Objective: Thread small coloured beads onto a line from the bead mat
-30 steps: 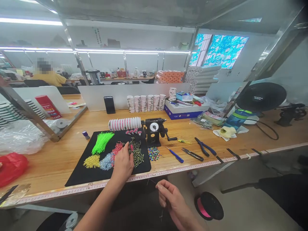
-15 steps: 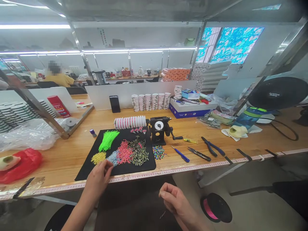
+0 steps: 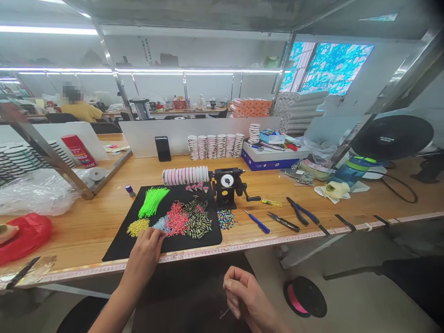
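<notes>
black mat (image 3: 118,249); neon green strands (image 3: 152,201); yellow beads (image 3: 138,227); pink beads (image 3: 176,218).

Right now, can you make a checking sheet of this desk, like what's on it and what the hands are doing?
Surface: wooden bench with a black mat and a tape measure along the front edge.
Job's things: yellow bead pile, pale blue pile, pink pile, dark pieces, green strands, all on the mat.
Clutter: winder, pliers, blue tool, red bag.
Hands: left hand at the blue pile; right hand pinched, contents too small to tell.
Cables: black cord by the fan.
Surroundings: another person at a far bench.
</notes>
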### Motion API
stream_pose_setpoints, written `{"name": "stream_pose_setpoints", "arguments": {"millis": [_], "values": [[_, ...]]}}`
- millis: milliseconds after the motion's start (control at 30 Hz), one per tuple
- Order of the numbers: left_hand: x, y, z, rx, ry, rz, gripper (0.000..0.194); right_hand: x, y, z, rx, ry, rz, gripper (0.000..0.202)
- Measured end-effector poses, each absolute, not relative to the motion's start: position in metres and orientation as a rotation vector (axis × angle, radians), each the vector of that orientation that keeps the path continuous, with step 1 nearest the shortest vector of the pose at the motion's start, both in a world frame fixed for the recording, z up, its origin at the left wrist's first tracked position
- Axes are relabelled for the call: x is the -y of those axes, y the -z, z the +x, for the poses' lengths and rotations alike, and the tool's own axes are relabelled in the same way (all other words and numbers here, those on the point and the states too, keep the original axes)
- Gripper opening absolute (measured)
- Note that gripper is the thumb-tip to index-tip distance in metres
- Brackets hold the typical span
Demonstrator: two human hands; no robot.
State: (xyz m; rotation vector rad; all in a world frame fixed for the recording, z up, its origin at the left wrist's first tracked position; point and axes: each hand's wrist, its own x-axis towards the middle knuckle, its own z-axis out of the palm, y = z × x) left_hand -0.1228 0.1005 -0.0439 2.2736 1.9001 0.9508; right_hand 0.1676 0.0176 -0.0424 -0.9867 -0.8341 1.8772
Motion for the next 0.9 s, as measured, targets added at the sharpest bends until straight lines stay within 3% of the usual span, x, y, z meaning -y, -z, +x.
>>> {"name": "stream_pose_setpoints", "arguments": {"millis": [167,333,500,700,900], "values": [[-0.086,0.025,-0.106,-1.929,-1.069,2.054,0.025,-0.014,0.04,0.163,0.945,-1.792,-1.068,0.036],[-0.054,0.015,-0.06,-1.393,-1.078,1.37,0.042,-0.01,0.034,0.159,1.018,-1.699,-1.119,0.038],[-0.026,0.037,-0.018,-1.147,-0.961,0.928,0.048,-0.002,0.034,0.16,1.327,-1.363,-1.356,0.023],[-0.012,0.058,-0.003,-1.114,-1.021,0.839,0.052,0.01,0.047,0.157,1.695,-0.638,-1.464,0.009],[-0.011,0.059,-0.003,-1.161,-0.993,0.934,0.051,0.011,0.044,0.153,1.777,-0.664,-1.49,0.011]]}}
